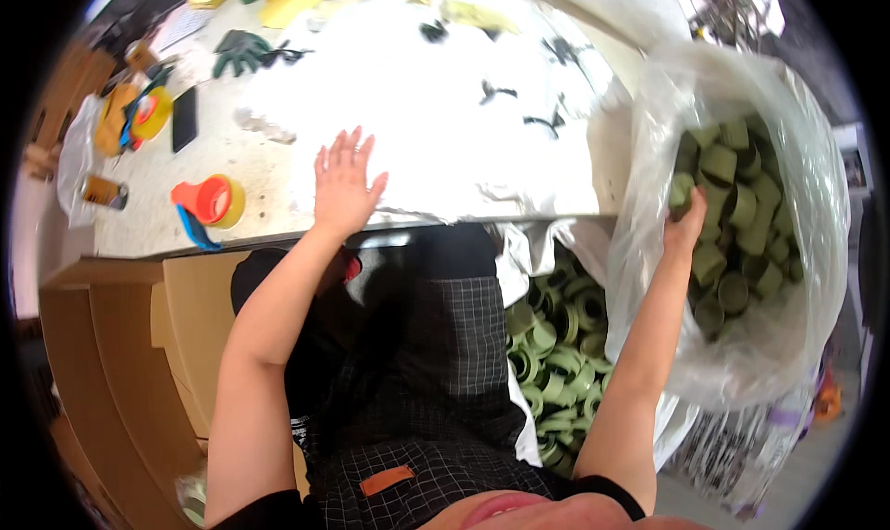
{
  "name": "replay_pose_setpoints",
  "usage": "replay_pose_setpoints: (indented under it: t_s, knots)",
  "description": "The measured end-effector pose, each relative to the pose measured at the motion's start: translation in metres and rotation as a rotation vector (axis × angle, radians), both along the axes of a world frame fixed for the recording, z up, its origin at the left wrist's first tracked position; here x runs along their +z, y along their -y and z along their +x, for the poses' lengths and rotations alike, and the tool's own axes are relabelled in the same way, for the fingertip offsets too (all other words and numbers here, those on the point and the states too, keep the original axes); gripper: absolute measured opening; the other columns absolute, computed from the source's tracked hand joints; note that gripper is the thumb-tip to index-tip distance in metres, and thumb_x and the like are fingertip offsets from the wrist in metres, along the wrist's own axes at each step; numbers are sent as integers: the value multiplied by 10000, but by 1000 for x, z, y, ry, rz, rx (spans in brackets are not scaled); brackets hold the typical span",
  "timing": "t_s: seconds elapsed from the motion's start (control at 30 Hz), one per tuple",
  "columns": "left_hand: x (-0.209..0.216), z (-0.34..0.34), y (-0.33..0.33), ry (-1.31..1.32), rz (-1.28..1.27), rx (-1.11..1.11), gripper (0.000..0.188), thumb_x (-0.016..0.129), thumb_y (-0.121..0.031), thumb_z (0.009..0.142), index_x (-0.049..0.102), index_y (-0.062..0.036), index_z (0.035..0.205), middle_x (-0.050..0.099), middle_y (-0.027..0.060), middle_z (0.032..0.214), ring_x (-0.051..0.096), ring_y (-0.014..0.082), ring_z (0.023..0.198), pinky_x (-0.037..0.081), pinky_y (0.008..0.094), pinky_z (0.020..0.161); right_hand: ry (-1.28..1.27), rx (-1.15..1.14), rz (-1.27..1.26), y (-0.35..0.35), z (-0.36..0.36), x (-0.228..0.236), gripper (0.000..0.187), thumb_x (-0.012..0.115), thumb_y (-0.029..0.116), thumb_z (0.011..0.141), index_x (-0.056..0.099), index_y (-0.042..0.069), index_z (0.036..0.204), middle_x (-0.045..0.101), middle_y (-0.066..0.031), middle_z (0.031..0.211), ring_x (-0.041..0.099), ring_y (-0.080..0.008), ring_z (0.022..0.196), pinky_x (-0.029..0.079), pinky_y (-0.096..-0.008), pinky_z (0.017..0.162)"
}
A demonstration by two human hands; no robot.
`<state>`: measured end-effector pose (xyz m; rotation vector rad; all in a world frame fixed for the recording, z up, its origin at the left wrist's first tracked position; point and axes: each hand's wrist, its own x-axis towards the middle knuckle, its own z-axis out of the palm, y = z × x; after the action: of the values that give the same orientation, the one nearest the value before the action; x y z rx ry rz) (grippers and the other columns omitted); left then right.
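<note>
My left hand [343, 185] lies flat with fingers spread on the white sheet [445, 122] that covers much of the worktable. On the right, my right hand [684, 222] reaches into a large clear plastic bag [654, 131]. Its fingers are closed on a light green plastic cap [681, 190]. Around it in the bag sit many darker olive-green cup-shaped parts [718, 164], heaped on one another. Between my lap and the bag, a second heap of light green ring-shaped parts [561, 372] fills a white-lined container, partly hidden by my right arm.
A tape dispenser [211, 202], a phone [184, 119], a can [104, 191] and a dark green glove [241, 53] are on the table's left. Several small black pieces [499, 91] dot the white sheet. An open cardboard box [120, 344] stands at my left.
</note>
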<state>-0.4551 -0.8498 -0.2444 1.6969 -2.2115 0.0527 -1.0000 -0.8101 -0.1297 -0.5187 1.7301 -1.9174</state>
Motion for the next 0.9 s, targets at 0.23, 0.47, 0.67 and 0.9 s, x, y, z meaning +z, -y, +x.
replay_pose_setpoints:
  t_s: [0.23, 0.47, 0.67, 0.9]
  knots:
    - [4, 10, -7, -65, -50, 7, 601, 598, -362, 938, 443, -99, 1456, 363, 110, 1562, 295, 315, 1463, 193, 526, 1200, -688, -212, -93, 4, 90, -17, 571, 739, 274, 891, 471, 17, 1324, 541, -130, 1237, 518, -233, 1166, 464, -393, 980]
    - [-6, 3, -3, -64, -37, 14, 613, 612, -335, 911, 447, -111, 1457, 356, 98, 1570, 282, 309, 1472, 184, 521, 1205, -267, 721, -141, -28, 295, -45, 569, 621, 398, 944, 499, 53, 1380, 499, -147, 1364, 474, -262, 1271, 374, -396, 1082]
    - [-6, 10, -6, 28, -92, 17, 672, 543, -397, 905, 399, -156, 1515, 307, 53, 1614, 227, 257, 1508, 129, 467, 1214, -397, 993, -29, 2, 419, -60, 490, 636, 252, 947, 501, 43, 1368, 482, -208, 1369, 490, -339, 1255, 402, -415, 1058]
    - [-33, 19, 2, 246, -126, 59, 687, 478, -493, 926, 350, -187, 1527, 260, 77, 1634, 186, 270, 1519, 110, 484, 1211, -1109, 749, -178, 2, 454, -44, 636, 787, 255, 797, 524, 44, 1336, 462, -233, 1383, 453, -428, 1248, 425, -498, 1017]
